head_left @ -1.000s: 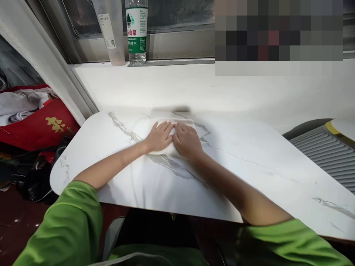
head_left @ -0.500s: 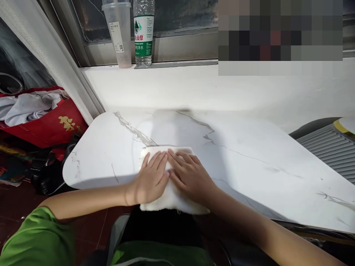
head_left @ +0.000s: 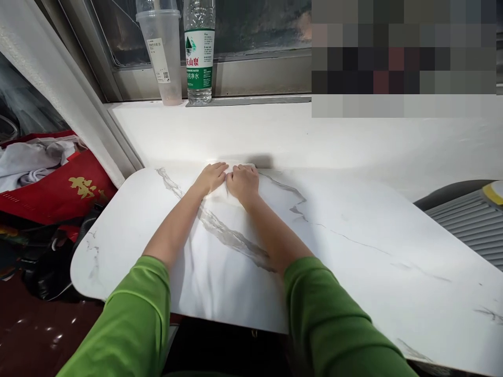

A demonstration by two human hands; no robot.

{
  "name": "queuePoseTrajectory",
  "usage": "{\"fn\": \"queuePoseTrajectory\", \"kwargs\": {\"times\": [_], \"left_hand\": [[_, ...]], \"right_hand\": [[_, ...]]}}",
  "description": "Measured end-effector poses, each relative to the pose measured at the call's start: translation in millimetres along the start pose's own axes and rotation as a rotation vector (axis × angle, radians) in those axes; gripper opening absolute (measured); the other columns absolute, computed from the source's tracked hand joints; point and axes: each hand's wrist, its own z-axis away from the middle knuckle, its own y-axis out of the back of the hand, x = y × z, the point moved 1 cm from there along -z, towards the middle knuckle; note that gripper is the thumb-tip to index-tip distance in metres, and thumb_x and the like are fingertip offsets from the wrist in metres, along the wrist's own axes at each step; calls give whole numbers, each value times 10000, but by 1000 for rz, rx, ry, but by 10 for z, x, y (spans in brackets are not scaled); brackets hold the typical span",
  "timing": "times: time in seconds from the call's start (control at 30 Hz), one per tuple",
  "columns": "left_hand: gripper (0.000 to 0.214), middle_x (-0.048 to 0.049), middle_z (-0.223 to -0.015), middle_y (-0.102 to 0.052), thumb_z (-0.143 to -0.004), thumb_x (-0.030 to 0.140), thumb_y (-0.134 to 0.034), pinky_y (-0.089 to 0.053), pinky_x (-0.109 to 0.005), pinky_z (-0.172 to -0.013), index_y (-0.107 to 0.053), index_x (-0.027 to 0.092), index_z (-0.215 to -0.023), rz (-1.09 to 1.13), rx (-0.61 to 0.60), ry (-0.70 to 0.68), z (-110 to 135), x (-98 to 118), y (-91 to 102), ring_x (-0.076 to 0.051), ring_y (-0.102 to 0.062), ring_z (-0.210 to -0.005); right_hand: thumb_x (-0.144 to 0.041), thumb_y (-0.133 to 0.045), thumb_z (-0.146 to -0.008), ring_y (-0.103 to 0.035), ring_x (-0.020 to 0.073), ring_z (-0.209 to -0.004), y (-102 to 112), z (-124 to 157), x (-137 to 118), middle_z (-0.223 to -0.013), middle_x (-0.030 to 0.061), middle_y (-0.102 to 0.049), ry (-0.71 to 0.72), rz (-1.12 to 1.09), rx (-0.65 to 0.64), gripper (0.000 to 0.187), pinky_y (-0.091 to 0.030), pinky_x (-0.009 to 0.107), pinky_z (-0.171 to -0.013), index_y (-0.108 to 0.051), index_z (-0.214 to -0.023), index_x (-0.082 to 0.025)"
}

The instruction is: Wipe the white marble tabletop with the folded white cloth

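My left hand (head_left: 212, 176) and my right hand (head_left: 242, 180) lie side by side, palms down with fingers stretched flat, pressing a white cloth (head_left: 220, 197) against the far edge of the white marble-patterned table (head_left: 353, 262). Most of the cloth is hidden under the hands; only a pale strip shows around and between them. Both arms reach far forward in green sleeves.
A white sill (head_left: 275, 131) runs behind the table. On it stand a clear plastic cup (head_left: 161, 52) and a water bottle with a green label (head_left: 199, 52). A red bag with clothes (head_left: 51, 178) lies left. A grey ribbed unit (head_left: 471, 220) sits right.
Both hands slid the cloth from the table's near edge back to its far edge by the sill. The arms are now stretched out fully.
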Motion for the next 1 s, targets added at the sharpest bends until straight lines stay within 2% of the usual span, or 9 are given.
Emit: {"fn": "queuePoseTrajectory", "kwargs": {"times": [0.17,0.37,0.53,0.7,0.83,0.93,1.0], "left_hand": [[492,-102,-1573,-389,-1014,244,-265,-228,-404,-1210,-418,124,-1466,-8,-6,-31,-25,-70,-63,-196,-327,-1466],[485,-121,-1582,-367,-1024,273,-275,-224,-437,-1207,-403,136,-1471,-41,3,-60,297,-6,-56,-216,-311,-1474],[494,-121,-1569,-390,-1005,245,-284,-228,-431,-1214,-415,126,-1466,-52,-8,-97,888,133,48,-219,-332,-1467],[514,-144,-1565,-391,-999,263,-271,-215,-462,-1225,-409,98,-1466,-52,-5,-45,1738,224,186,-228,-313,-1477],[528,-138,-1574,-377,-1005,286,-246,-217,-477,-1229,-389,105,-1481,-62,18,20,2380,302,291,-230,-296,-1485],[529,-138,-1565,-391,-995,269,-248,-236,-490,-1222,-394,110,-1478,-74,24,75,2608,322,338,-236,-317,-1476],[531,-145,-1556,-404,-983,256,-259,-251,-502,-1214,-399,102,-1472,-75,22,97,2603,282,348,-246,-332,-1468]], "right_hand": [[-192,-321,-937,-575,313,-1145,-55,-33,45,-1159,193,-683,33,-24,7,383,-349,432,-1015,-662,-1073,-84],[-192,-329,-936,-515,315,-1254,21,270,-4,-1302,207,-626,112,-54,-1,422,-321,435,-1062,-616,-1212,-53],[-193,-331,-957,-497,321,-1283,160,839,-251,-1369,223,-585,197,-28,22,457,-327,452,-1069,-568,-1306,-16],[-232,-314,-974,-464,351,-1326,325,1493,-631,-1428,242,-530,313,-46,-2,516,-288,477,-1118,-520,-1359,43],[-274,-308,-987,-437,357,-1354,433,1882,-874,-1464,237,-494,462,-88,-31,547,-277,505,-1137,-485,-1401,36],[-284,-316,-990,-424,350,-1366,456,1968,-971,-1477,224,-486,531,-124,-59,549,-276,497,-1149,-479,-1414,25],[-274,-336,-983,-430,342,-1360,429,1906,-1000,-1471,219,-494,542,-143,-68,540,-274,484,-1154,-489,-1407,24]]}}
